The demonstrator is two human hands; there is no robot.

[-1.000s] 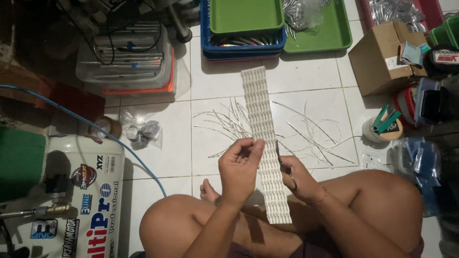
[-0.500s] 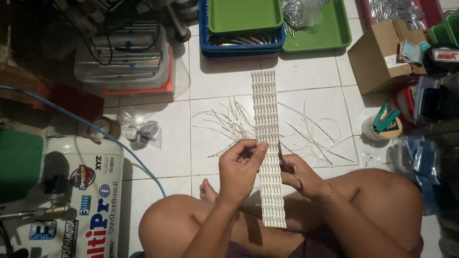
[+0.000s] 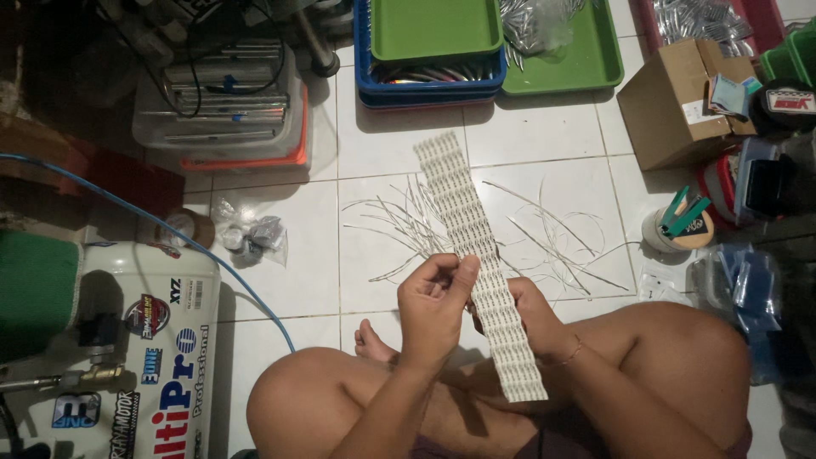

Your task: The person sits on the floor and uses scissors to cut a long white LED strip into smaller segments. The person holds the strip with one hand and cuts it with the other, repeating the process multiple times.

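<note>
While the long white strip (image 3: 463,225) of small printed labels is slanting from the tiled floor (image 3: 544,127) down across the person's lap, its far end is lying near the blue tray (image 3: 365,81) and its near end is hanging over the crossed legs. The left hand (image 3: 435,310) is pinching the strip's left edge about midway, thumb and fingers closed together on it. The right hand (image 3: 531,319) is sitting under and behind the strip's right edge, touching it; its fingers are mostly hidden, so whether they are clamping the strip I cannot tell.

Thin white trimmings (image 3: 544,238) are lying scattered on the tiles on both sides of the strip, some touching its edges. Beyond them, bare tile is leaving open room ahead of the hands, up to the trays.

The green tray (image 3: 433,25) is resting inside the blue one, and a second green tray (image 3: 595,64) is standing just beside it to the right. A cardboard box (image 3: 671,106) is closing off the right side, with a roll of tape (image 3: 676,229) near it. To the left, a small clear bag (image 3: 251,238) is lying on the tiles, a blue hose (image 3: 170,225) is curving past it, and a white compressor tank (image 3: 144,340) is crowding the lower left corner beside the person's knee.
</note>
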